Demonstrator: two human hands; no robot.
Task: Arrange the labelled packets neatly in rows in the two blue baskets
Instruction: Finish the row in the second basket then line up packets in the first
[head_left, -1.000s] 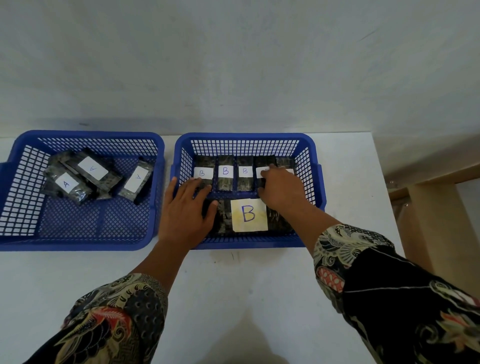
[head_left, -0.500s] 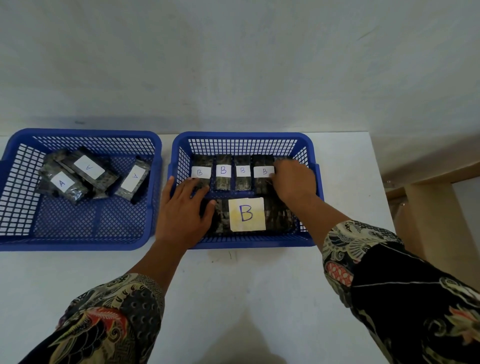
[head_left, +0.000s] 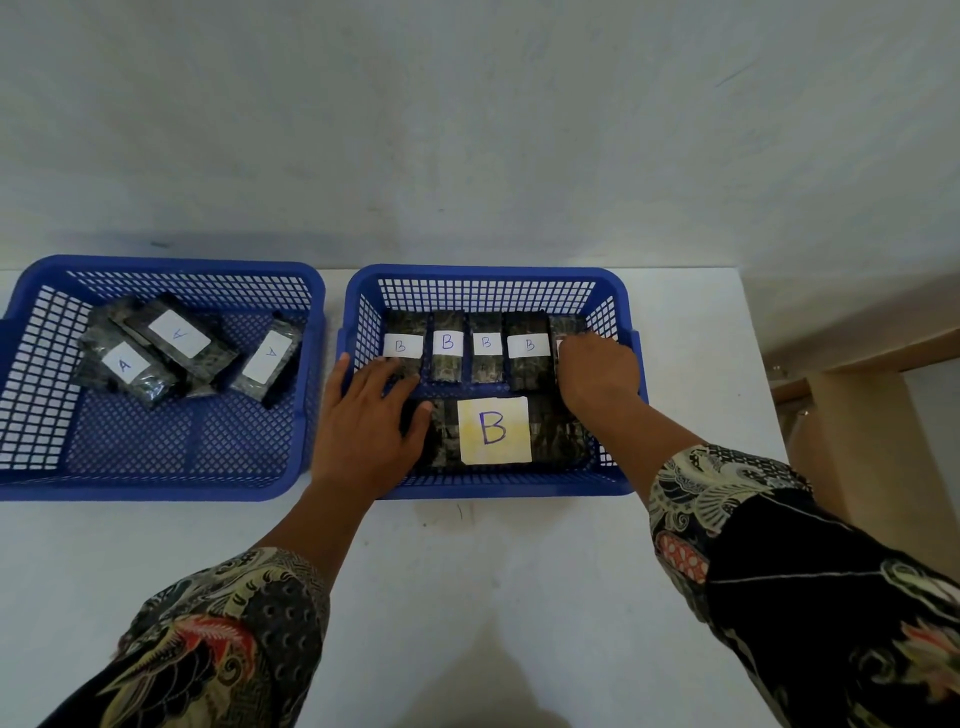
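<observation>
Fingers (head_left: 582, 345) over fifth packet (head_left: 567, 327), beside basket wall (head_left: 605, 317).

blue baskets (head_left: 488, 275) – dark packets (head_left: 529, 358), white labels (head_left: 529, 345)

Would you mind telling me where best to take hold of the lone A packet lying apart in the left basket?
I would pinch the A packet across its two long edges near the middle, coming from above. It lies flat and slanted on the floor of the left basket, clear of the pile of packets beside it, so both edges look free.
</observation>
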